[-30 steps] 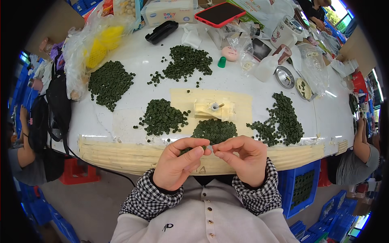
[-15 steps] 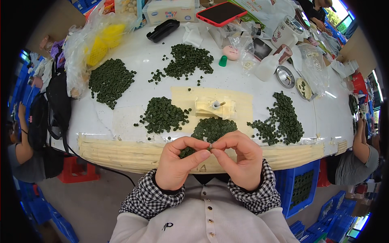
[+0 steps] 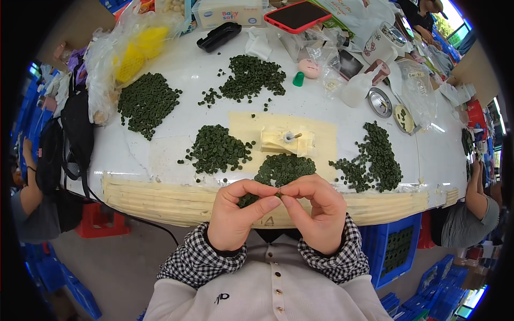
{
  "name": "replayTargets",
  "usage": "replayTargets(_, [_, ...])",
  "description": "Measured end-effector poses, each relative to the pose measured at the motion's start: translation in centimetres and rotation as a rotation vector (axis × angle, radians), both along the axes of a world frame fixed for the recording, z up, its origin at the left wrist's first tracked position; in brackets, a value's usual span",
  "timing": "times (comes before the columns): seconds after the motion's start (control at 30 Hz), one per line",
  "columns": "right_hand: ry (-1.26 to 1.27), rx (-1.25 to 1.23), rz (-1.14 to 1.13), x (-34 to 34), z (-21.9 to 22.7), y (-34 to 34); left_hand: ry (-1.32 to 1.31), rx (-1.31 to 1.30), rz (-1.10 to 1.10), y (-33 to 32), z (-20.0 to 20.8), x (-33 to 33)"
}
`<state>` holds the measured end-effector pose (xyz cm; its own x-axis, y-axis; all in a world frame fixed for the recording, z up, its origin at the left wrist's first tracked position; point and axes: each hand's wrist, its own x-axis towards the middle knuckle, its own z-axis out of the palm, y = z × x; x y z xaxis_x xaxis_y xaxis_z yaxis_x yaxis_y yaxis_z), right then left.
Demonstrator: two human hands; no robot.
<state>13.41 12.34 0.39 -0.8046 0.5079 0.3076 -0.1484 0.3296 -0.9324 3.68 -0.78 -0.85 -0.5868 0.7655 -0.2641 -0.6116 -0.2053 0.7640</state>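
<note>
Over the taped front edge of the table, my left hand and my right hand meet, thumbs and forefingers pinched tip to tip. Whatever tiny piece they pinch is almost wholly hidden by the fingertips. Just beyond the fingers lies a heap of small dark green ring-like parts, a few more showing behind my left hand. Behind that heap, a block wrapped in cream tape is fixed to the table, with a thin metal pin sticking out of it.
More green parts lie in heaps at left, left of centre, far centre and right. A red-edged phone, a black tray, a white bottle and round tins stand behind. A blue crate sits below right.
The view has shifted slightly, so the table's things appear a little to the right. My hands keep the same fingertip pinch, with only a tiny shift of the fingers.
</note>
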Motion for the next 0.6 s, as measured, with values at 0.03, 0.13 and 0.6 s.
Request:
replayTargets(0.03, [0.012,0.037,-0.009,0.0,0.0,-0.1,-0.005,0.003,0.009,0.0,0.0,0.0])
replayTargets(0.13, [0.036,0.183,-0.030,0.0,0.3,-0.4,0.030,0.005,0.043,0.1,-0.1,0.0])
replayTargets(0.6, [0.019,-0.162,0.248,0.6,-0.2,1.3,0.001,0.111,-0.193,-0.3,-0.7,-0.9])
